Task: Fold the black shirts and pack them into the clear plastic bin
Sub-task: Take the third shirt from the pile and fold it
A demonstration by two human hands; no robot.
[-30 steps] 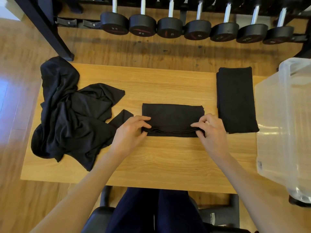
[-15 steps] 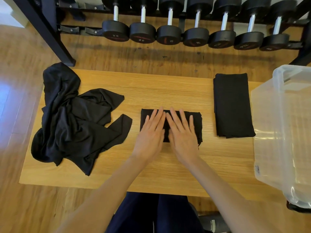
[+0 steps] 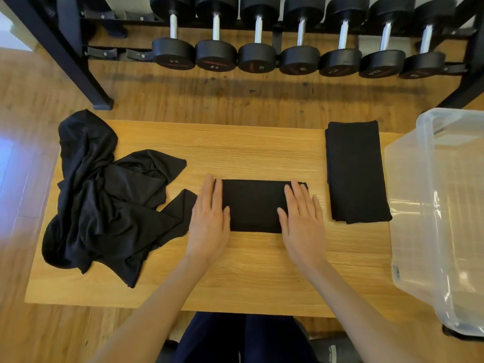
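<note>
At the left edge of the table (image 3: 262, 279) lies a heap (image 3: 104, 200) of unfolded black shirts, crumpled, with one part hanging over the far left corner. This cloth looks thin, light and very soft, so I judge it will sag and lose its shape when lifted; it is best taken by a hem or the shoulders with both hands. Near the middle of the table is the folded shirt (image 3: 252, 205), a flat rectangle. The left hand (image 3: 209, 218) lies flat on its left end, fingers straight and together, gripping nothing. The right hand (image 3: 303, 218) lies flat on its right end in the same way, also gripping nothing. A folded packet like this probably opens easily, so I would slide the fingers under both short ends and carry it level. Toward the far right corner lies a second folded shirt (image 3: 356, 171), apart from the hands. Beyond the right edge stands the bin (image 3: 408, 205), clear plastic, and no shirt shows in it.
</note>
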